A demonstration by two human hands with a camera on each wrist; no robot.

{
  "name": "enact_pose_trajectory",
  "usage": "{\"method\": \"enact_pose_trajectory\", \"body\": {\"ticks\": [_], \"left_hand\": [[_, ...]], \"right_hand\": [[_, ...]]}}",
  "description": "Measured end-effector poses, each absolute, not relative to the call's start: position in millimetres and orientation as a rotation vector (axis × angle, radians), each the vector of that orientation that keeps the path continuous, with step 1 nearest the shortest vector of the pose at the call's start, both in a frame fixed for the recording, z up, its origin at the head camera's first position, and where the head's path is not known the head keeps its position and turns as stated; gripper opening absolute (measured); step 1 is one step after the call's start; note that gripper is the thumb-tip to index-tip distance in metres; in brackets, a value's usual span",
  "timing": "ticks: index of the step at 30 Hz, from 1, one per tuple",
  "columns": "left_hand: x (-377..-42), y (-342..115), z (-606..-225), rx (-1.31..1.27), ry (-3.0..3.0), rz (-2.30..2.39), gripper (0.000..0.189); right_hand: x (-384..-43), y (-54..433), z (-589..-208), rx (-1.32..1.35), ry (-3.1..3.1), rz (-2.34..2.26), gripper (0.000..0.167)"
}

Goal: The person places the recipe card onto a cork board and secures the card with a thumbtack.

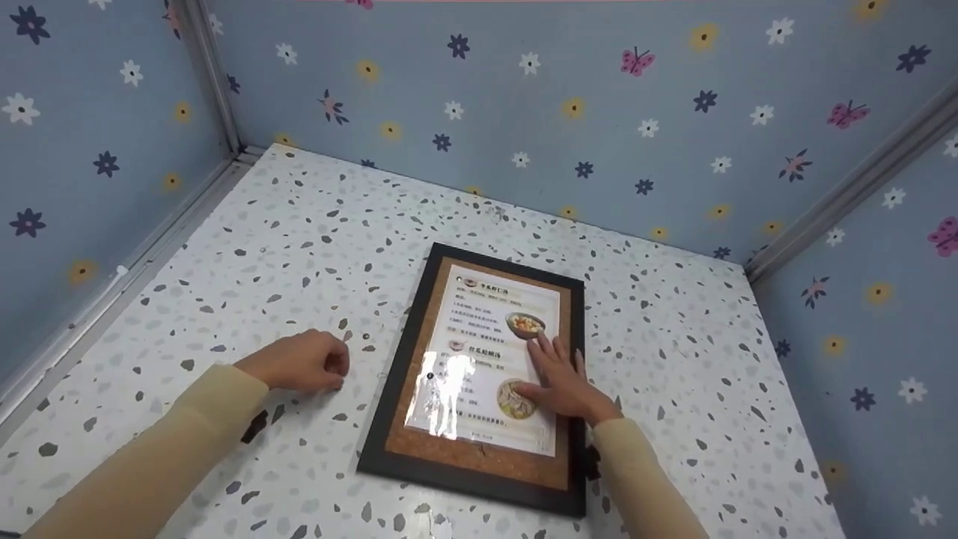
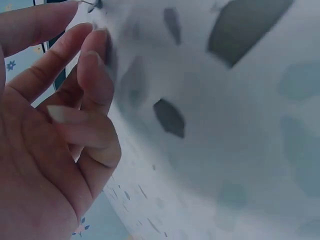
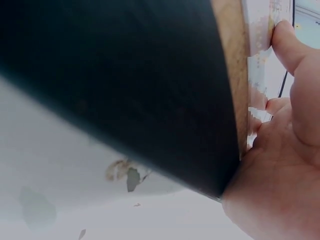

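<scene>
In the head view a black-framed cork board (image 1: 479, 471) lies tilted on the speckled tabletop. On its cork is a glossy printed recipe sheet (image 1: 494, 374) with two food pictures, and glare whitens its lower left. My right hand (image 1: 561, 382) rests spread across the sheet's right side, its palm over the frame's right edge; the right wrist view shows the black frame (image 3: 150, 90) against the palm. Left of the board, my left hand (image 1: 303, 361) rests on the tabletop with loosely curled fingers. A tiny shiny bit (image 2: 94, 6) shows by a fingertip in the left wrist view.
The white terrazzo-patterned tabletop (image 1: 673, 359) extends on both sides of the board. Blue panels (image 1: 486, 90) printed with flowers and butterflies enclose it at the back, left and right, with metal strips (image 1: 217, 75) at the corners.
</scene>
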State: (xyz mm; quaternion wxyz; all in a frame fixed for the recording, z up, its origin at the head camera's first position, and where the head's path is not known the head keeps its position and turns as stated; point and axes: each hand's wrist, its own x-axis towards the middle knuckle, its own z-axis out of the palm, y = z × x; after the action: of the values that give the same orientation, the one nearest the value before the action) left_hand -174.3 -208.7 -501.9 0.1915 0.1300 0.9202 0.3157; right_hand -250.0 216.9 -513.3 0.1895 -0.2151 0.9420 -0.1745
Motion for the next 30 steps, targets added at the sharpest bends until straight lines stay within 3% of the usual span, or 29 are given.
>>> {"method": "enact_pose_trajectory", "body": {"ticks": [8,13,23,30], "left_hand": [[-162.5,-213.2,-507.8,0.466,2.611,0.992,0.010],[-162.1,-213.4,-513.2,0.530,2.616,1.049,0.014],[-164.4,-214.1,-516.2,0.368,2.639,1.004,0.013],[-170.2,-200.9,-509.7,0.356,2.695,1.115,0.012]], "right_hand": [[-249.9,217.0,-513.9,-0.617,2.614,-0.607,0.070],[-250.8,220.1,-514.8,-0.607,2.611,-0.637,0.069],[-251.5,225.8,-515.6,-0.587,2.609,-0.675,0.058],[-252.5,229.7,-512.4,-0.580,2.616,-0.685,0.066]]}}
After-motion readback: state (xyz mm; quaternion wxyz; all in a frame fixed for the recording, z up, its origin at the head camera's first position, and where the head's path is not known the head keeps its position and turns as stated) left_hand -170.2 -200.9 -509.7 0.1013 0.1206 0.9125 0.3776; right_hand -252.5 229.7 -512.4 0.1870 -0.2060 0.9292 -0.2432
